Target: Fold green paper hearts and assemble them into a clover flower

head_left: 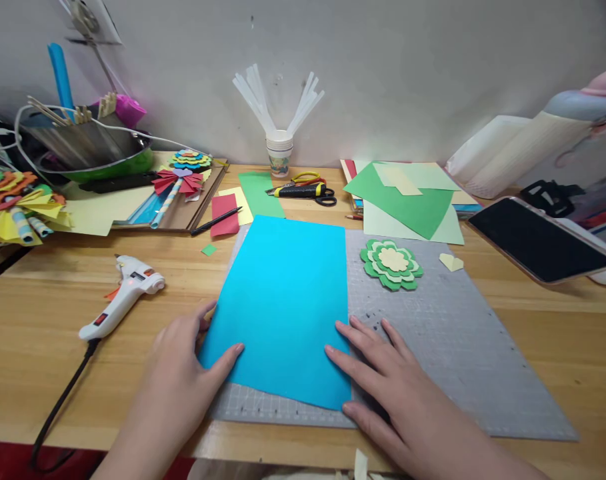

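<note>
A bright blue sheet of paper point(287, 307) lies on the grey cutting mat point(453, 360), its left edge overlapping onto the wood. My left hand point(183, 367) grips that left edge, thumb on top and the other fingers curled at or under the side, partly hidden. On the opposite edge, my right hand point(387, 373) rests with its fingers spread, fingertips touching the sheet and the mat beside it. Beyond the right hand sits a layered green and cream paper flower point(393, 265). A small pale paper heart point(451, 262) lies farther right.
A white glue gun point(123, 297) with a black cord lies at left. Behind the sheet are a utility knife point(297, 191), scissors point(326, 197), a black pen point(216, 221) and a cup of white straws point(279, 152). Green papers point(403, 200) and a phone point(543, 239) are at right.
</note>
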Available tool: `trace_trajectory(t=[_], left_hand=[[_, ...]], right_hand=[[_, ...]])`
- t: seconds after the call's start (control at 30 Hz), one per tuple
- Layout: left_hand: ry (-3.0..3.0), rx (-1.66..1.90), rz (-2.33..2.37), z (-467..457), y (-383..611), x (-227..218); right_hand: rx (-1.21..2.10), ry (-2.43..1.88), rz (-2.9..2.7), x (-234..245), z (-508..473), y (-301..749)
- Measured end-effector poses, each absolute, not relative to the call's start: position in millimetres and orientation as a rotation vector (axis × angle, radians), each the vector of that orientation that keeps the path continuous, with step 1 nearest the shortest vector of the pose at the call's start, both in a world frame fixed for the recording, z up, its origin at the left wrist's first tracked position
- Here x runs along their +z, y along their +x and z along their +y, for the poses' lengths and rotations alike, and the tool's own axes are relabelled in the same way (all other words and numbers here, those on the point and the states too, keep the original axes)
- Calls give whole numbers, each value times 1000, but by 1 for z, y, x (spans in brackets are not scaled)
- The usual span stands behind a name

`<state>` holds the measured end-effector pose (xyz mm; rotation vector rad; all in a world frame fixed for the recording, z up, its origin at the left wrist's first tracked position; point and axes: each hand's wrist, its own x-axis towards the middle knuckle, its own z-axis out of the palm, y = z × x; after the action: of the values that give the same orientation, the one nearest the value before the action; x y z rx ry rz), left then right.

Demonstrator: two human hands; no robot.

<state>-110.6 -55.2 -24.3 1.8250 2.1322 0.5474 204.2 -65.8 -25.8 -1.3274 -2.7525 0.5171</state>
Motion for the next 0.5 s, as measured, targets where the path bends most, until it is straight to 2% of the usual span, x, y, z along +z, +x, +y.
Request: trace_trajectory(t=[0.2, 0.3, 0.4, 0.5], left_hand=[[1725, 528, 2057, -49, -110, -24], [1829, 624, 2074, -48, -108, -25], [1875, 612, 2054, -46, -107, -26], [1839, 577, 2023, -45, -108, -27]], right_hand=[[710, -1347, -2675, -24, -64, 202], [970, -1375, -2460, -24, -69, 204], [1342, -1388, -1773, -18, -70, 207], [1629, -1166, -887, -5, -56, 209]])
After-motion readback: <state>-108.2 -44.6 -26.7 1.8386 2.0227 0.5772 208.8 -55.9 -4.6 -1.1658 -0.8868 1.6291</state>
